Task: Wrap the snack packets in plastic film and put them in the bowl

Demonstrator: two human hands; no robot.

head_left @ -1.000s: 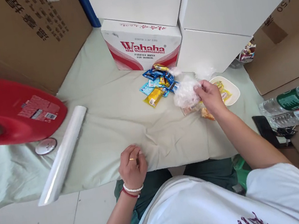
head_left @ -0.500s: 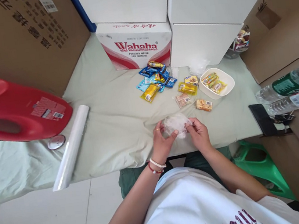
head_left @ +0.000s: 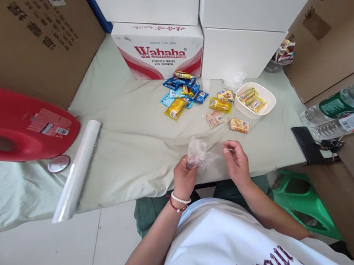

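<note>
My left hand [head_left: 185,177] pinches a crumpled piece of clear plastic film [head_left: 198,152] between thumb and fingers, just above the near part of the table. The film bunches upward, and a thin loose part spreads to the right. A short gap separates it from my right hand [head_left: 236,163], whose fingers are curled in towards the thumb; whatever they hold, if anything, cannot be made out. Beyond my hands lie a pinkish snack packet [head_left: 214,119], an orange-and-white snack packet [head_left: 239,125] and a yellow packet [head_left: 220,105].
A white bowl [head_left: 271,101] holds yellow packets, beside a pile of blue packets [head_left: 193,85]. Crumpled clear plastic [head_left: 234,80] lies behind. Left are a film roll [head_left: 77,170] and red jug [head_left: 48,128]; right, a phone [head_left: 307,145] and bottles [head_left: 340,103]. Boxes [head_left: 159,51] stand at the back.
Both hands held the plastic film before; now only my left hand visibly holds it, and it is bunched up. My right hand has come away from it. The view has shifted slightly.
</note>
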